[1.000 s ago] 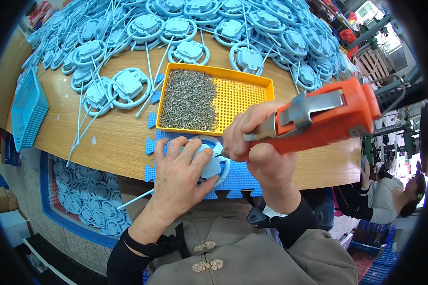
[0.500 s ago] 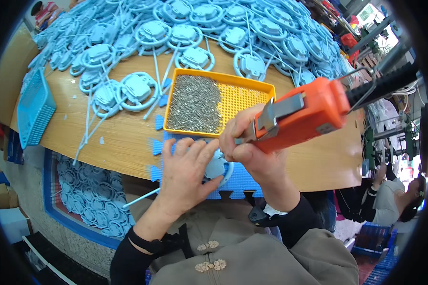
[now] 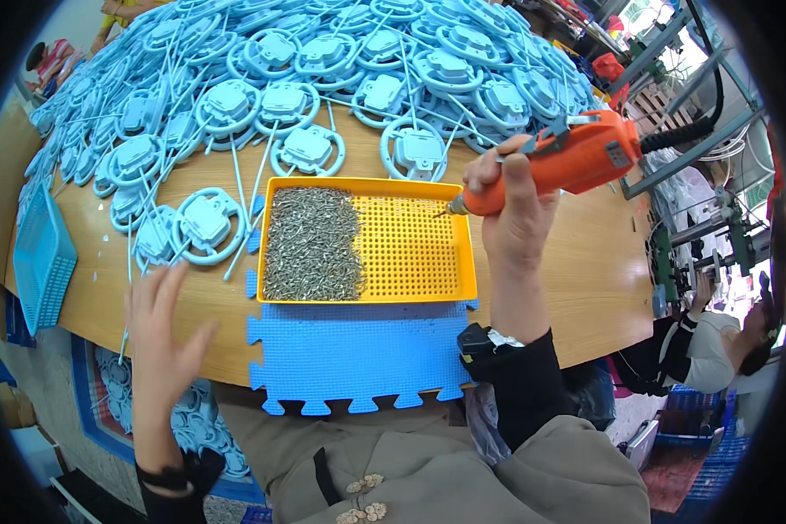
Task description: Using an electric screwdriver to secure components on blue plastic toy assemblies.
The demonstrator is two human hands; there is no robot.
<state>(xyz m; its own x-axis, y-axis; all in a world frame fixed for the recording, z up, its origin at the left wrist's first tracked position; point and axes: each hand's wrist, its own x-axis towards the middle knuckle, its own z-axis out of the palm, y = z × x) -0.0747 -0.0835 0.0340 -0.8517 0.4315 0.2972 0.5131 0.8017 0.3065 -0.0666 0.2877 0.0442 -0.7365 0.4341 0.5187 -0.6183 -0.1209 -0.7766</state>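
Observation:
My right hand [image 3: 515, 205] is wrapped round an orange electric screwdriver [image 3: 576, 159], whose thin bit points left over the perforated side of a yellow tray [image 3: 367, 302]. Small metal screws [image 3: 314, 244] fill the left part of that tray. My left hand [image 3: 168, 327] is raised at the left edge of the table with its fingers apart and nothing in it. Just beyond its fingertips lies a light blue plastic ring-shaped part [image 3: 208, 223] with a thin stick. In front of the tray, a blue foam mat [image 3: 358, 349] lies bare.
Many more blue ring parts [image 3: 323, 54] are heaped across the far table. A blue basket [image 3: 45, 258] tilts at the left edge. Below, a blue-rimmed bin [image 3: 96, 424] holds similar parts [image 3: 201, 428]. A cable [image 3: 681, 135] runs from the screwdriver. Another person [image 3: 716, 349] is at the right.
My left hand has let go of the blue ring part and moved left, opening. The ring part is gone from the mat. My right hand has lifted the screwdriver away from the mat.

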